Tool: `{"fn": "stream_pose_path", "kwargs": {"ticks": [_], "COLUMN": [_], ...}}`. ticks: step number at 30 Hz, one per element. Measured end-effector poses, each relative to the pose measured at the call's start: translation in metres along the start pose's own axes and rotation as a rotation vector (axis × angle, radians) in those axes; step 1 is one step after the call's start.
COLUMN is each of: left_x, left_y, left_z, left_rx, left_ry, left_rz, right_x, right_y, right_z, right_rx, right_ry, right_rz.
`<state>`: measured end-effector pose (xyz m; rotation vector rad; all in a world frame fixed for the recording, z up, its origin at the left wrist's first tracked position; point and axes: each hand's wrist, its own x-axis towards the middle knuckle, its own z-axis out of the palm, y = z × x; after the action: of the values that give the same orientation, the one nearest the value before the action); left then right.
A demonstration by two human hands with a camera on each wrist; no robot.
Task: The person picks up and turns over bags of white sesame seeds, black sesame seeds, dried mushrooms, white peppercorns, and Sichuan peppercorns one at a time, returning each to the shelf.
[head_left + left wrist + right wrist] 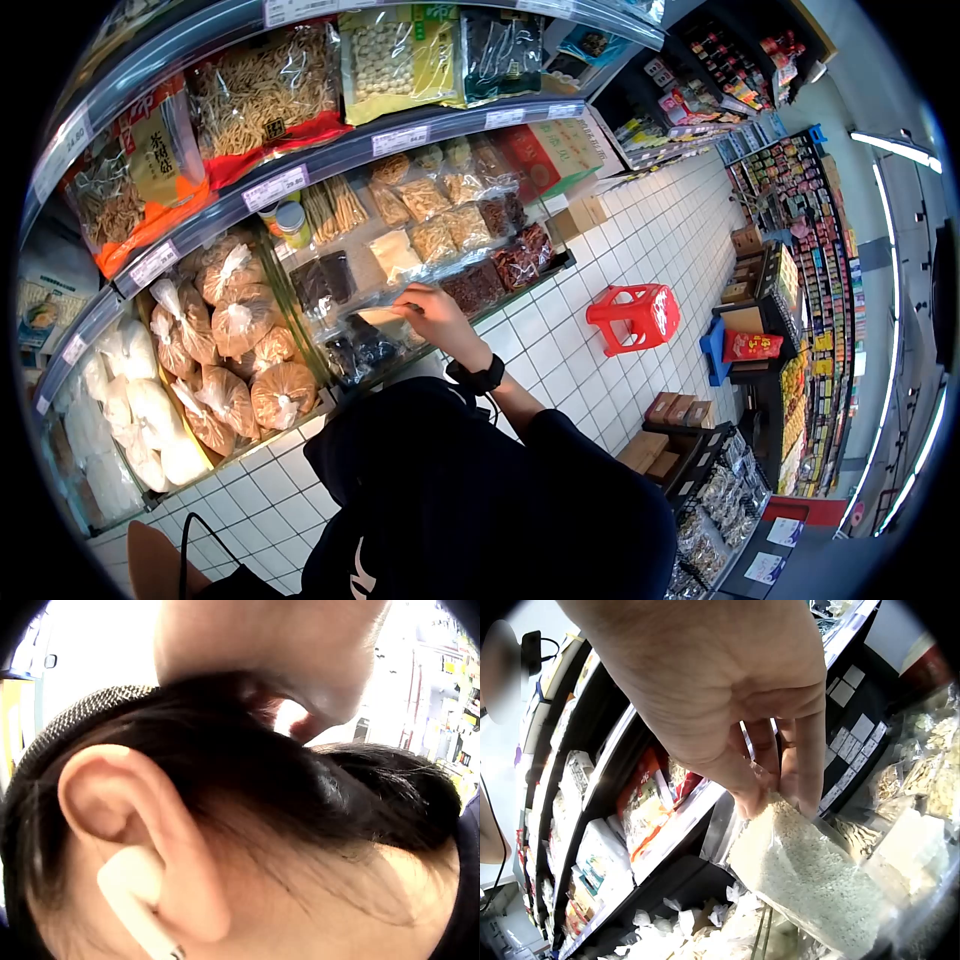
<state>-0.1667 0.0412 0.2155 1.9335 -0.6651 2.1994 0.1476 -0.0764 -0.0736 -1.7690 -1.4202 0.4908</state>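
Note:
My right hand [435, 318], with a watch on the wrist, reaches over a display bin [415, 352]. In the right wrist view its thumb and fingers pinch the top end of a clear plastic bag [810, 870] filled with fine pale grains. The bag slants down from the fingertips, over the other packs. Dark packs [360, 345] lie beside the hand in the head view. Out of the head view, my left hand [270, 645] is up at the head, against dark hair [225, 742] above an ear with a white earbud. Its fingers are partly hidden, and I cannot tell whether they grip the hair.
Knotted bags of brown goods [243, 320] and white bags [150, 400] fill neighbouring bin sections. A shelf edge with price tags [275, 188] overhangs the bin, bearing large dried-food packs [265, 90]. A red stool [635, 318] stands on the tiled floor [545, 345].

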Motion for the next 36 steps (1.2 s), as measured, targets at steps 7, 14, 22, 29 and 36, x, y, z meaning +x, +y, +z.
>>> {"fn": "stream_pose_path", "kwargs": {"ticks": [7, 14, 22, 29, 36], "left_x": [0.020, 0.035, 0.044, 0.047, 0.045], "left_y": [-0.005, 0.005, 0.009, -0.004, -0.001], "left_z": [0.007, 0.004, 0.001, 0.001, 0.001], "left_rx": [0.036, 0.088, 0.148, 0.121, 0.156], "left_ry": [-0.063, -0.074, -0.093, -0.168, -0.189], "left_rz": [0.005, 0.037, 0.038, 0.175, 0.187], "right_x": [0.003, 0.012, 0.014, 0.010, 0.007], "right_y": [0.004, 0.011, 0.009, 0.017, 0.026], "right_z": [-0.006, -0.008, -0.017, -0.018, -0.017], "right_rx": [0.050, 0.082, 0.059, 0.002, -0.007], "right_ry": [0.025, 0.030, 0.039, 0.037, 0.056], "right_rz": [0.058, 0.076, 0.031, 0.089, 0.043]}}
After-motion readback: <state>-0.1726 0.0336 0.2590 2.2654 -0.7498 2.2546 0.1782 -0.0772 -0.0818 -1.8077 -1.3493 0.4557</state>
